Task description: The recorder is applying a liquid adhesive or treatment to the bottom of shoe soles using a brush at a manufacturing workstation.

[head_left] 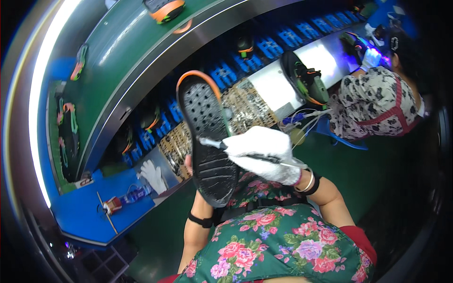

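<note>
A black shoe sole [207,141] with an orange rim at its toe end is held up before me, its hollow side facing me and dotted with holes in the upper part. Wet-looking streaks shine on its lower half. My left hand [188,164] grips it from behind at the left edge; most of that hand is hidden by the sole. In a white glove, my right hand [264,153] is closed around a thin-handled brush [212,142], whose pale tip touches the middle of the sole.
A conveyor of blue holders [269,47] runs behind a worn, glue-stained ledge [250,106]. Right of it lies a dark green shoe [309,80]. A co-worker [377,101] sits at the right under violet light. On the blue table [85,212] at left lie a white glove [154,175] and a bottle [137,193].
</note>
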A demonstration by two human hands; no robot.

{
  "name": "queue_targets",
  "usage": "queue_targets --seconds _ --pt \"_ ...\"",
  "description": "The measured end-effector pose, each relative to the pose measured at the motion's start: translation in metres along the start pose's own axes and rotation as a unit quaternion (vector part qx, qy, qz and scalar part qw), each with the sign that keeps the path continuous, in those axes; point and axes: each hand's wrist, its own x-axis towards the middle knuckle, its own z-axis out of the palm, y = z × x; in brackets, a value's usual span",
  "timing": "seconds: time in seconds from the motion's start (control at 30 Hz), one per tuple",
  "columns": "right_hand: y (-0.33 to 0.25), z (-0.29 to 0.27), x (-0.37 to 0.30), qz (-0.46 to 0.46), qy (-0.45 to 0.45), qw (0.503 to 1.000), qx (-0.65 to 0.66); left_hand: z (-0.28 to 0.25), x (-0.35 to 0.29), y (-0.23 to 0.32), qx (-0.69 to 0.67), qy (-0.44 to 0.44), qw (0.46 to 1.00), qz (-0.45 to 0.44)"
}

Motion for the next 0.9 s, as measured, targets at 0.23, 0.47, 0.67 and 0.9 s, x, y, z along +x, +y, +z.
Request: queue_targets --seconds 0.23,0.47,0.67,0.9 --pt "-0.003 -0.007 0.026 -0.051 0.008 0.997 -0.058 -0.029 0.005 -0.007 0.075 0.048 0.995 0.039" --pt "0.008 -0.004 0.057 -0.127 -0.036 0.989 -0.069 -0.023 0.006 -0.025 0.103 0.052 0.993 0.002" --pt "-0.003 0.011 0.05 -0.18 -0.039 0.978 -0.098 -0.021 0.008 -0.033 -0.133 0.013 0.991 -0.015" --pt "0.007 0.012 0.039 -0.14 0.01 0.989 -0.053 -0.026 0.001 -0.028 0.191 0.146 0.97 0.014"
